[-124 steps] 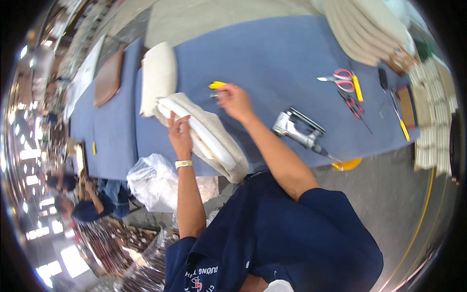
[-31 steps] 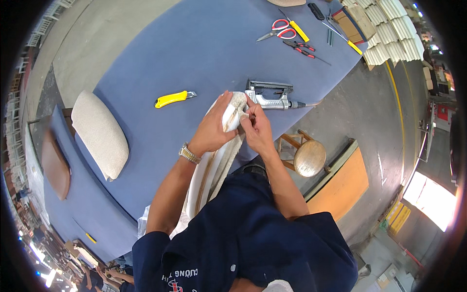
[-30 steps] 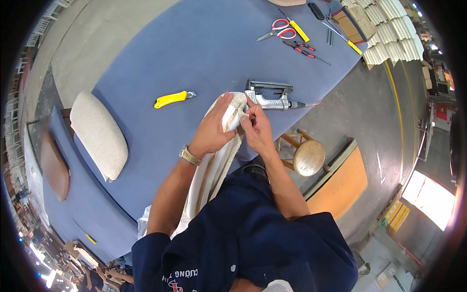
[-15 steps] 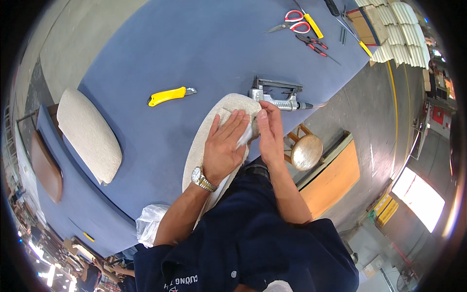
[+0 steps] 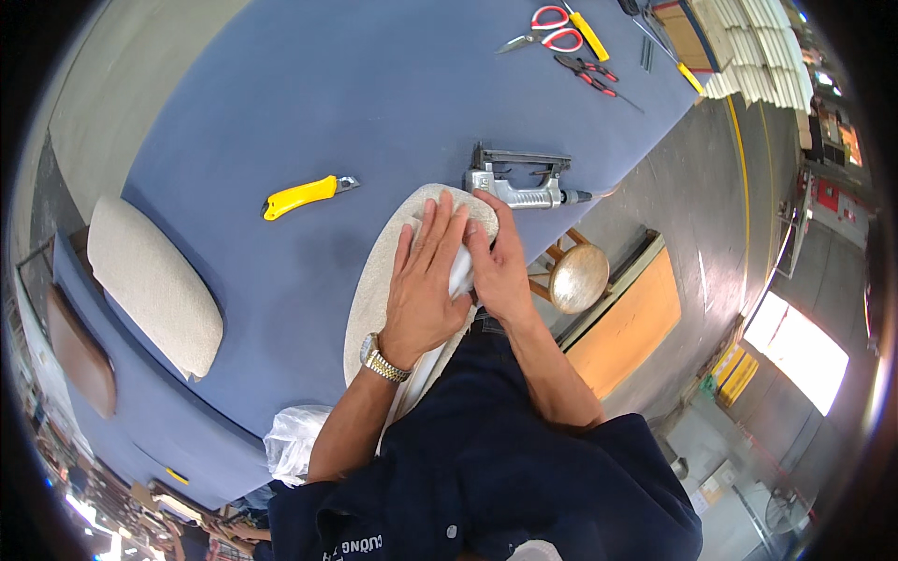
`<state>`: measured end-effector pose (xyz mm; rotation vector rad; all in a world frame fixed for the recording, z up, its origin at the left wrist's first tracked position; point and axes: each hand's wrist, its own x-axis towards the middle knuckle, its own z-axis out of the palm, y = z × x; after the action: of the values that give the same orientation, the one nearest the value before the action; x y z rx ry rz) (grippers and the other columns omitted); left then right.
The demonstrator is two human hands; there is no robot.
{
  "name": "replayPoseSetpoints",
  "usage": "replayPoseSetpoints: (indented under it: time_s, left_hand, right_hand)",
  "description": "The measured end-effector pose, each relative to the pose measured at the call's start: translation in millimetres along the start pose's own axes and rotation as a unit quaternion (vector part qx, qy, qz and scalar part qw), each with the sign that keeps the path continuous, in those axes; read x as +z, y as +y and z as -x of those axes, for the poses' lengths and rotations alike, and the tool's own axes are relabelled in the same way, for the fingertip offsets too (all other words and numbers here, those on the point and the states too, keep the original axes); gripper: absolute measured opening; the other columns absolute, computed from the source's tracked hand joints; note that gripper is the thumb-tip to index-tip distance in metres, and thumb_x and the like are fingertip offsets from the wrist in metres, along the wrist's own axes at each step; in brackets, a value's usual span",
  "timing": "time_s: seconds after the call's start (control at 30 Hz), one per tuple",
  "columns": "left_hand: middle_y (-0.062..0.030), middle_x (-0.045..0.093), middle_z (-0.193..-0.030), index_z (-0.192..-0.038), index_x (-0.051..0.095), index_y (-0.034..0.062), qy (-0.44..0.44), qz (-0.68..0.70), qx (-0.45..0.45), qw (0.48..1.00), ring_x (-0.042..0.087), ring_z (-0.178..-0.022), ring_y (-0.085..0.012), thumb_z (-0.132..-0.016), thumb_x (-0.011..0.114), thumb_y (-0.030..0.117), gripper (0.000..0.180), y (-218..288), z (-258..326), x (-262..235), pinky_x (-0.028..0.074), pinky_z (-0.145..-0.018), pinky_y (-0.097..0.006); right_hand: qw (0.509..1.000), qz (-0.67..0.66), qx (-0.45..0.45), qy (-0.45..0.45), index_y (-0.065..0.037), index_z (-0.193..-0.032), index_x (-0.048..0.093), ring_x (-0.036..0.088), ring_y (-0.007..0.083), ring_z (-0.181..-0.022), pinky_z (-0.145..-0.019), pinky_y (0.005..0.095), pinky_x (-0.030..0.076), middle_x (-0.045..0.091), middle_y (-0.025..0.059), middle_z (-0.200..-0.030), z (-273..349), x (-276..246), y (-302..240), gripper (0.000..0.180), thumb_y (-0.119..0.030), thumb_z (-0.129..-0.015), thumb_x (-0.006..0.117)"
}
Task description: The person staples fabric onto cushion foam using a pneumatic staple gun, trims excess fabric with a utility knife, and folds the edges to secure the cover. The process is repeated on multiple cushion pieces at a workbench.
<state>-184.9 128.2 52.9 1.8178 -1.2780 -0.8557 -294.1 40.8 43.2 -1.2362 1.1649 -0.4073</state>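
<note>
A long beige fabric-covered cushion (image 5: 368, 304) lies at the table's near edge against my body, with white padding showing along its open side. My left hand (image 5: 423, 294) rests flat on it, fingers stretched toward its rounded far end, a metal watch on the wrist. At that end my right hand (image 5: 500, 271) grips the cushion's fabric edge, thumb on top and index finger along the outer side. Just beyond my right fingers, a silver air staple gun (image 5: 514, 192) lies on its side. A yellow utility knife (image 5: 304, 196) lies farther left, blade end pointing right.
Red-handled scissors (image 5: 543, 35), pliers (image 5: 586, 73) and yellow-handled screwdrivers lie at the far right of the blue table (image 5: 309, 103). A second beige cushion (image 5: 154, 285) sits at the left. A plastic bag (image 5: 295, 439) is by my left forearm; a round stool (image 5: 578, 279) stands off the right edge.
My right thumb has come inward over the fabric edge and the hand has closed on it. My left hand stays flat. The whole view has shifted slightly.
</note>
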Motion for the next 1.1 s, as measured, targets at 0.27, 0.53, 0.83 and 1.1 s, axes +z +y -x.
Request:
replayPoseSetpoints:
  time_s: [0.27,0.53,0.83,1.1]
  left_hand:
    - [-0.0181,0.042,-0.162,-0.159,0.035,0.0018,-0.005,0.028,0.047,0.998,0.036,-0.153,-0.0332,-0.074,0.066,0.001,0.090,-11,4,5,0.022,-0.126,-0.052]
    - [-0.0192,0.054,-0.153,-0.152,0.047,0.0044,0.017,-0.031,0.056,0.998,0.048,-0.144,-0.0375,-0.076,0.065,-0.005,0.079,-7,4,-4,0.034,-0.121,-0.055]
    - [-0.0197,0.061,-0.144,-0.143,0.059,0.0036,0.053,-0.014,0.041,0.998,0.054,-0.139,-0.0338,-0.081,0.073,-0.003,0.064,-6,7,-6,0.036,-0.120,-0.053]
    - [-0.0191,0.062,-0.143,-0.140,0.063,0.0049,0.065,0.006,0.027,0.998,0.055,-0.138,-0.0327,-0.082,0.072,-0.002,0.060,-7,7,-1,0.035,-0.120,-0.053]
  right_hand:
    - [0.997,-0.036,-0.060,-0.020,0.002,-0.160,0.026,0.038,0.0255,-0.146,-0.120,0.0367,0.031,0.039,0.0203,-0.158,4,1,6,0.064,-0.014,-0.106,0.056]
    - [0.984,-0.156,-0.073,-0.036,-0.002,-0.164,0.018,0.040,0.0235,-0.145,-0.120,0.0362,0.032,0.038,0.0171,-0.160,6,9,17,0.073,-0.014,-0.106,0.059]
    - [0.898,0.349,-0.253,0.090,-0.004,-0.154,0.042,0.054,0.0388,-0.134,-0.114,0.0446,0.042,0.056,0.0232,-0.144,-40,-72,43,0.069,-0.015,-0.093,0.072]
    - [0.833,0.511,-0.194,-0.086,-0.014,-0.162,0.030,0.060,0.0393,-0.105,-0.092,0.0514,0.048,0.061,0.0180,-0.108,-89,-99,67,0.099,0.001,-0.073,0.071]
